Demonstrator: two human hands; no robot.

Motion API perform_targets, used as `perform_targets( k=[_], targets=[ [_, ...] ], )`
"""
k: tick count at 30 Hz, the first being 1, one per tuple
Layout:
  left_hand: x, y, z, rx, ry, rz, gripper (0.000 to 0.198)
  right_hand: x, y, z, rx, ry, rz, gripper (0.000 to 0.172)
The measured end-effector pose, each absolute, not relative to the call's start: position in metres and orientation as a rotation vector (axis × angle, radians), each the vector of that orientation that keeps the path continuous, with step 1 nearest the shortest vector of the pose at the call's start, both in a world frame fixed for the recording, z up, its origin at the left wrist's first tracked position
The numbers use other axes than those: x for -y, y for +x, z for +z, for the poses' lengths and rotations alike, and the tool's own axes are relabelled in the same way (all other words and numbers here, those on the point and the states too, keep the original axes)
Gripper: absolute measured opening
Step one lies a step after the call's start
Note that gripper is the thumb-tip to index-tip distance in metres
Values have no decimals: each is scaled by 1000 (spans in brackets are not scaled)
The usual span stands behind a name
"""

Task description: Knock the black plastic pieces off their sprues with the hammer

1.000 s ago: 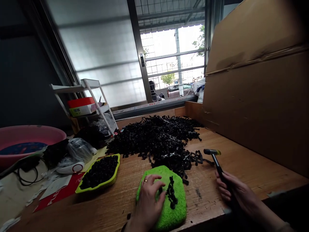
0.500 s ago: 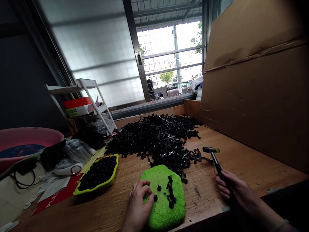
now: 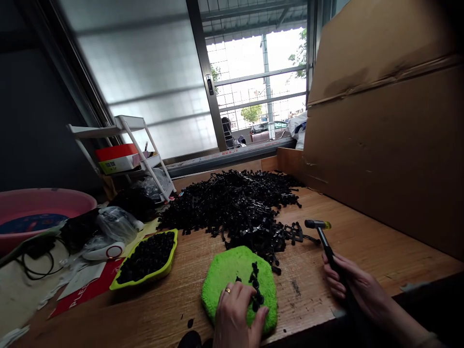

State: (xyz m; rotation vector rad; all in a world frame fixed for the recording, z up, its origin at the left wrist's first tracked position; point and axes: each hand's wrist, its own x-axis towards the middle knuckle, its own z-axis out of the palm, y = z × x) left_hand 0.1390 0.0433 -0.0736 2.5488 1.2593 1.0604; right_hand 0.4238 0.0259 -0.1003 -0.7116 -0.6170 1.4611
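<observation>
My right hand [image 3: 350, 282] is wrapped round the dark handle of a small mallet [image 3: 319, 225]. Its head, with one black and one yellow end, is raised above the table. My left hand [image 3: 235, 309] reaches over a bright green fuzzy pad [image 3: 221, 270], thumb and fingers apart on either side of a row of small black plastic parts [image 3: 255, 285]. Whether the fingertips touch them is hard to see. Another small black piece [image 3: 238, 279] shows just beyond my knuckles. Left of the pad, near the table's front edge, is a dark oval piece [image 3: 190, 323].
A large heap of black plastic parts [image 3: 232, 203] spreads behind the pad. To the left stands a yellow tray [image 3: 172, 261] full of small black pieces. A tall cardboard sheet [image 3: 380, 159] borders the right side; a white rack [image 3: 132, 124] and a pink basin [image 3: 72, 195] stand far left.
My left hand has moved right across the pad to the row of black parts. Dark shapes now show at the table's front edge left of it. The right hand and mallet stay put.
</observation>
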Motion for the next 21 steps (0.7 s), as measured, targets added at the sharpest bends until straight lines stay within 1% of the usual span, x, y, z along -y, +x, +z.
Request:
perform_targets(
  k=[3,8,13,18,21],
  targets=[
    [-48,146,-77,-1267,2535,1021,7,-26,424,-101,623,-713,1461,15],
    [-53,150,-82,-1185,2537,986,18,-27,424,-101,628,-719,1458,15],
    [-51,130,-70,-1096,2508,1070,18,-28,425,-102,625,-726,1456,14],
    [-66,96,-49,-1282,2350,1069,15,-27,425,-102,616,-727,1461,14],
    [-83,87,-52,-1340,2339,1048,16,-27,424,-100,618,-729,1466,14]
  ],
)
